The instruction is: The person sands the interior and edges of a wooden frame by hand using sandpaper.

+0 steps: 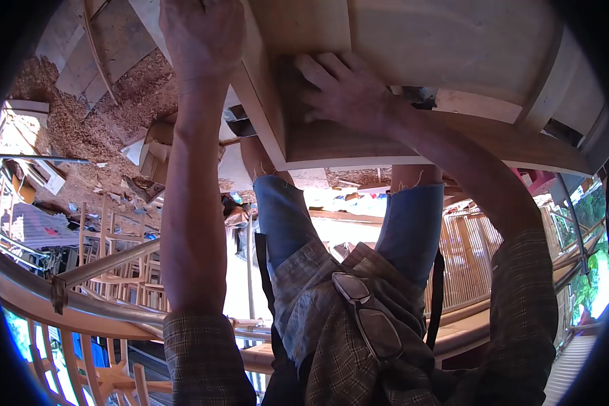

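A large wooden frame with inner panels [453, 40] fills the upper middle and right of the view. My left hand [203, 30] is at the top, over the frame's left side board [256, 101]; its fingers are bent down and their tips are cut off or hidden, so what they grip is unclear. Inside the frame's near corner, my right hand [345, 91] lies on the wood with its fingers spread, holding nothing. The frame's front edge board [426, 161] runs just above my knees. A pair of glasses [369, 314] hangs on my checked shirt.
Wood shavings and scrap boards [101, 51] cover the ground at the upper left. Slatted wooden pieces [125, 271] stand at the lower left. Curved rails [101, 308] cross on both sides, and a slatted panel [467, 254] is at the right.
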Motion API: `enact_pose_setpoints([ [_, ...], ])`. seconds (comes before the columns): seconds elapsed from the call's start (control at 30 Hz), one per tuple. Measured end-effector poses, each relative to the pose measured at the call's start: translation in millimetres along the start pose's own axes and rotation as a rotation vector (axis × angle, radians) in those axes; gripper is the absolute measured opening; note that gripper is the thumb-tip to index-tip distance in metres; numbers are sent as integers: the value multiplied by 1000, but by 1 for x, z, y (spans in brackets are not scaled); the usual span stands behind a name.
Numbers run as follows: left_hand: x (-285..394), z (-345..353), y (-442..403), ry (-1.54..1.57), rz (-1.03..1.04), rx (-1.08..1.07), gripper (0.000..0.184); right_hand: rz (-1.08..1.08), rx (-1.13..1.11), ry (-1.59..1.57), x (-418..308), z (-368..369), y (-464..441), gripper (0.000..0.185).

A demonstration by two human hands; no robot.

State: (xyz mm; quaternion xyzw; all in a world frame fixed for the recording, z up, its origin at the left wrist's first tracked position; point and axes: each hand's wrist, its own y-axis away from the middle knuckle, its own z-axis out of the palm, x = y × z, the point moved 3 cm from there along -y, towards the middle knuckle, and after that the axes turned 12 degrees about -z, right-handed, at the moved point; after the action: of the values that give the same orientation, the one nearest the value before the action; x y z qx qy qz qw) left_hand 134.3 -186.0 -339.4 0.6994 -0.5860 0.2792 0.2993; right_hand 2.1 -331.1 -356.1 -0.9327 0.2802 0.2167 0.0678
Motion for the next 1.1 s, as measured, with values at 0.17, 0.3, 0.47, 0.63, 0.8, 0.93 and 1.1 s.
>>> enact_pose_setpoints([
  [0.17, -29, 1, 1, -425, 573, 181, 49, -177, 17, 98, 32, -2, 9, 27],
  [0.3, -8, -10, -1, -442, 336, 25, 50, -113, -63, 59, -6, 12, 21, 23],
  [0.47, 16, -3, -1, 203, -168, -82, 53, -173, -58, 162, 27, 6, 18, 23],
  [0.63, -19, -3, 8, -605, 478, 109, 44, 203, 311, 242, 61, -32, -10, 45],
  [0.8, -19, -6, 9, -568, 538, 135, 49, -80, -29, 244, 10, 9, 25, 20],
  [0.93, -21, -3, 9, -597, 519, 138, 46, 40, 42, 120, 57, -20, -6, 22],
  [1.1, 47, -5, -7, 282, -414, -145, 47, -71, -196, 97, 6, -8, -8, 22],
])
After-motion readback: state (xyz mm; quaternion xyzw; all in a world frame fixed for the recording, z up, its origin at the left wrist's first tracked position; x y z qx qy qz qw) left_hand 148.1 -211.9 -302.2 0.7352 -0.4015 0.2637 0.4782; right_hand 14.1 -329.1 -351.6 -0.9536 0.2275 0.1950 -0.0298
